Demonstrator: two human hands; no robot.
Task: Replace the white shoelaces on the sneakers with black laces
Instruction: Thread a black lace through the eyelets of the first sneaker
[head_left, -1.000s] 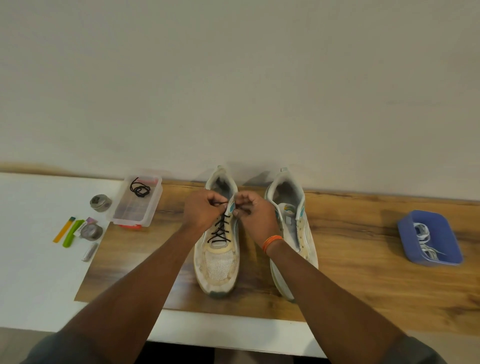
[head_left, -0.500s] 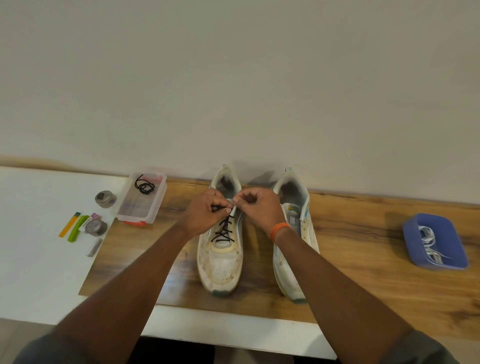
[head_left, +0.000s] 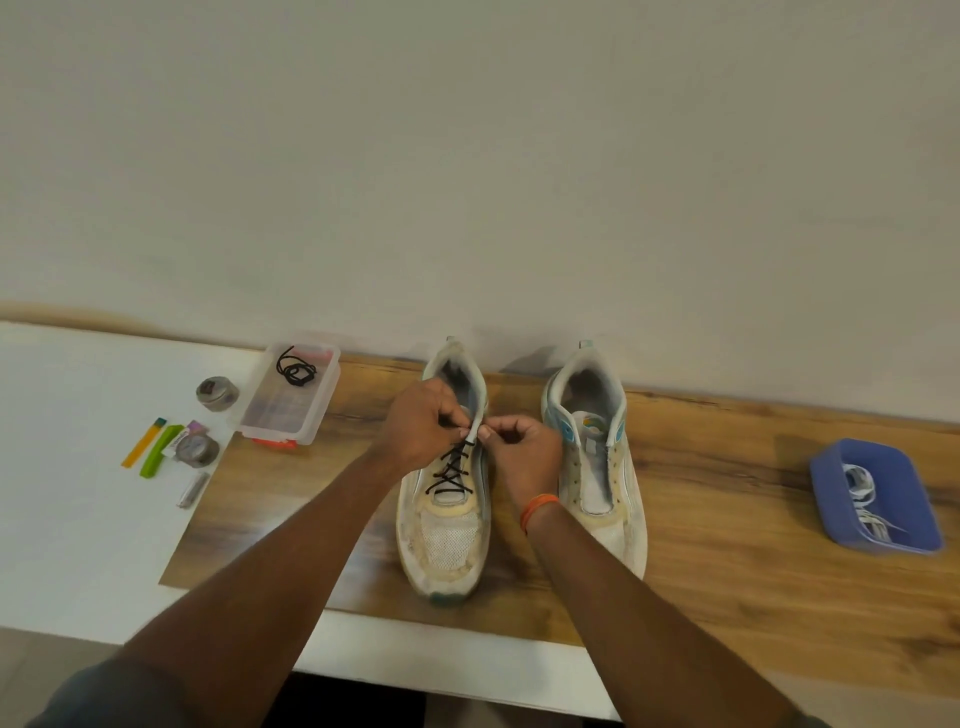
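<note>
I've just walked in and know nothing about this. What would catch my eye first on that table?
Two hands, the left hand and right hand, meet over the left sneaker at the middle of the wooden board, pinching the ends of a black lace already crisscrossed up its front. Beside it, the right sneaker has no lace at all. A spare black lace lies coiled in a clear box to the left, and white laces sit in a blue tray far right.
</note>
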